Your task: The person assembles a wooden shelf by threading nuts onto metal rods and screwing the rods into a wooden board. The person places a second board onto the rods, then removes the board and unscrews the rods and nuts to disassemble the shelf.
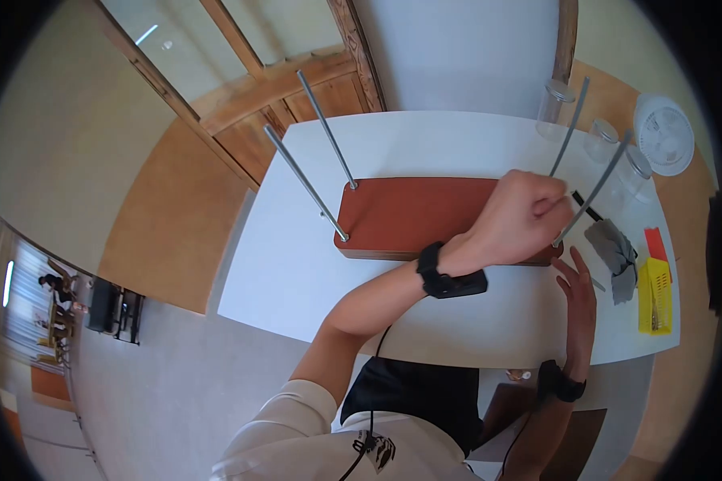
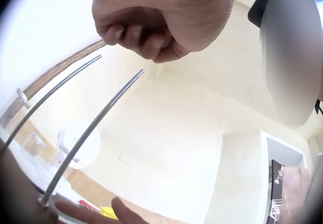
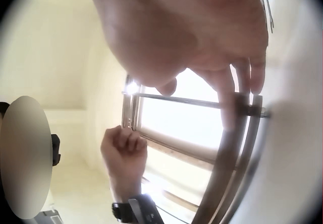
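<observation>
A reddish-brown rectangular board lies on the white table, with thin metal rods standing up from its corners. My left hand is raised over the board's right part, its fingers curled in, and no object shows in it. In the left wrist view the curled fingers are above the tips of two metal rods. My right hand is at the board's near right corner, fingers extended and spread. Its fingertips are right at the board's edge, beside the base of the near right rod.
Right of the board lie a grey cloth, a red item and a yellow basket. Clear lidded jars and a round white object stand at the back right. The white table's front edge is close to my body.
</observation>
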`<act>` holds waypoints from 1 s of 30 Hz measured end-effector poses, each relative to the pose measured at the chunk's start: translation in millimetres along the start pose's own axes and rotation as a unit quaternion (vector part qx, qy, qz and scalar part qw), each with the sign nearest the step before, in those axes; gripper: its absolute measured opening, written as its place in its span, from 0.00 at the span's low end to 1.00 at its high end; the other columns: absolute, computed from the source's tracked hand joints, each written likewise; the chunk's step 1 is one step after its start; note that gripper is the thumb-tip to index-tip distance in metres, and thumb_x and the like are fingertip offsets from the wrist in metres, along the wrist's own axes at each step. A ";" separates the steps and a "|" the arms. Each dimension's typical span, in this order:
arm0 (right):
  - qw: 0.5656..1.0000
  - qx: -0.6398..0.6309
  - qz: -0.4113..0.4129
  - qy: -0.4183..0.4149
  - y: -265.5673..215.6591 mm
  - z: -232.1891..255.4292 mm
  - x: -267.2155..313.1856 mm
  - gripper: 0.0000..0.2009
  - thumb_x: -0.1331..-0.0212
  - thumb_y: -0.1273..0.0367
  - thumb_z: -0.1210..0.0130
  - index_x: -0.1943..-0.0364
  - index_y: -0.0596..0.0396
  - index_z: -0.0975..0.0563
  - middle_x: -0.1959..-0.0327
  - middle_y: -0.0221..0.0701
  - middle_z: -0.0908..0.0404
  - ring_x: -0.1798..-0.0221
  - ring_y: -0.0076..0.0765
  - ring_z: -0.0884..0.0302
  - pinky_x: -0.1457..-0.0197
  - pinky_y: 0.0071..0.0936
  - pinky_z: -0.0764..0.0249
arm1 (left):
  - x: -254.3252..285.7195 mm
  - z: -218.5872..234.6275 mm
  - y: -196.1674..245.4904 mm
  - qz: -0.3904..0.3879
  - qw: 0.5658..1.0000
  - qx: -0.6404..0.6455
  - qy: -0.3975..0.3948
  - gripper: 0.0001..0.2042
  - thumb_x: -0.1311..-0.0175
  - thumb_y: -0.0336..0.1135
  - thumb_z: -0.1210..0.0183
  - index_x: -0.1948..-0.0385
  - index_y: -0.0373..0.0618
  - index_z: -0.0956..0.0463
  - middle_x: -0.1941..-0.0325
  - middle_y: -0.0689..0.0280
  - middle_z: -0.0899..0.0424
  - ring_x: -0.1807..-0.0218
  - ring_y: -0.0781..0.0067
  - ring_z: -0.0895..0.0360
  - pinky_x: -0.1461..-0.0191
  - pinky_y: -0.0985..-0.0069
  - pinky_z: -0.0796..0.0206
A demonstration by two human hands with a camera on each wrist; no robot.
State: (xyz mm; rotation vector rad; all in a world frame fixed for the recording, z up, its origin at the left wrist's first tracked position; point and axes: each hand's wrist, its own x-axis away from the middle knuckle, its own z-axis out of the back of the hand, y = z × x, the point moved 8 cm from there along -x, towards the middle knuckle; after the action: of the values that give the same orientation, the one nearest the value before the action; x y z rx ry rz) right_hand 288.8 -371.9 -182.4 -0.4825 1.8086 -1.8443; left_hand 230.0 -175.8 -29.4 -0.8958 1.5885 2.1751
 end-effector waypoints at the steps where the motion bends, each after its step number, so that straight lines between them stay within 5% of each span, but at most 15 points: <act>1: 1.000 -0.011 0.000 0.002 -0.7 0.3 2.0 0.31 0.19 0.50 0.65 0.24 0.59 0.37 0.27 0.40 0.29 0.21 0.39 0.38 0.20 0.36 0.45 | 9.1 0.3 -7.8 0.035 0.999 0.008 -0.002 0.20 0.33 0.25 0.43 0.82 0.39 0.47 0.83 0.68 0.48 0.76 0.80 0.52 0.76 0.71 0.54; 4: 0.998 -0.012 0.036 0.045 -9.9 5.2 1.4 0.30 0.19 0.52 0.61 0.24 0.59 0.38 0.24 0.42 0.34 0.20 0.39 0.40 0.20 0.37 0.45 | 48.2 12.2 -14.6 0.089 0.995 -0.038 -0.028 0.22 0.31 0.24 0.43 0.82 0.41 0.48 0.82 0.73 0.50 0.77 0.82 0.54 0.75 0.73 0.57; 9: 0.997 0.006 0.077 0.000 -4.1 3.6 -9.2 0.28 0.20 0.59 0.55 0.22 0.58 0.40 0.22 0.46 0.37 0.19 0.40 0.42 0.19 0.39 0.47 | 124.6 65.2 -11.5 0.196 0.972 -0.124 -0.037 0.24 0.31 0.22 0.41 0.84 0.44 0.49 0.84 0.75 0.49 0.78 0.85 0.54 0.75 0.74 0.58; 15: 0.996 -0.064 0.049 -0.030 -13.9 5.8 -9.1 0.29 0.21 0.61 0.52 0.22 0.57 0.42 0.23 0.46 0.37 0.19 0.40 0.42 0.18 0.40 0.47 | 192.9 154.5 1.0 0.255 0.938 -0.207 0.113 0.21 0.28 0.24 0.40 0.81 0.44 0.41 0.78 0.79 0.40 0.73 0.87 0.48 0.69 0.79 0.52; 20: 0.995 -0.073 0.066 -0.030 -10.5 1.1 -11.5 0.31 0.22 0.60 0.49 0.22 0.57 0.42 0.24 0.47 0.35 0.20 0.41 0.41 0.20 0.40 0.45 | 256.5 272.6 -38.4 0.411 0.829 -0.247 0.287 0.15 0.24 0.40 0.39 0.75 0.52 0.30 0.80 0.80 0.34 0.76 0.91 0.42 0.73 0.86 0.51; 23: 0.995 -0.029 0.095 -0.025 -11.4 0.8 -12.6 0.33 0.24 0.59 0.46 0.22 0.57 0.42 0.24 0.47 0.34 0.20 0.42 0.40 0.20 0.40 0.44 | 255.2 297.7 -66.6 0.402 0.838 -0.299 0.214 0.08 0.25 0.37 0.40 0.56 0.43 0.23 0.67 0.71 0.21 0.68 0.85 0.28 0.66 0.82 0.37; 24: 0.993 0.016 0.115 -0.022 -15.2 0.7 -11.8 0.34 0.25 0.58 0.44 0.22 0.58 0.42 0.24 0.46 0.33 0.21 0.43 0.39 0.21 0.40 0.43 | 245.9 297.5 -73.1 0.378 0.842 -0.346 0.172 0.12 0.25 0.35 0.41 0.47 0.39 0.22 0.60 0.68 0.17 0.62 0.82 0.23 0.62 0.81 0.33; 25: 0.993 0.017 0.115 -0.021 -17.0 0.8 -11.4 0.34 0.25 0.58 0.44 0.22 0.58 0.42 0.24 0.46 0.33 0.21 0.43 0.39 0.21 0.40 0.43 | 248.9 306.7 -93.5 0.405 0.841 -0.340 0.116 0.23 0.27 0.29 0.42 0.32 0.36 0.31 0.44 0.60 0.15 0.46 0.72 0.18 0.47 0.74 0.27; 30: 0.998 0.019 0.060 -0.031 -8.8 8.4 -15.5 0.35 0.28 0.57 0.41 0.23 0.57 0.40 0.24 0.44 0.33 0.21 0.42 0.38 0.24 0.40 0.39 | 225.0 294.9 -133.3 0.322 0.869 -0.377 -0.008 0.27 0.32 0.22 0.41 0.30 0.40 0.31 0.33 0.55 0.19 0.36 0.62 0.19 0.34 0.69 0.27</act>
State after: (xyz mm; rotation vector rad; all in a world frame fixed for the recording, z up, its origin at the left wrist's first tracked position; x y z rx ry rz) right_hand 305.2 -369.9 -171.7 -0.4038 1.7200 -1.7597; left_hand 45.4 118.6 -215.5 -0.5324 1.0872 3.3874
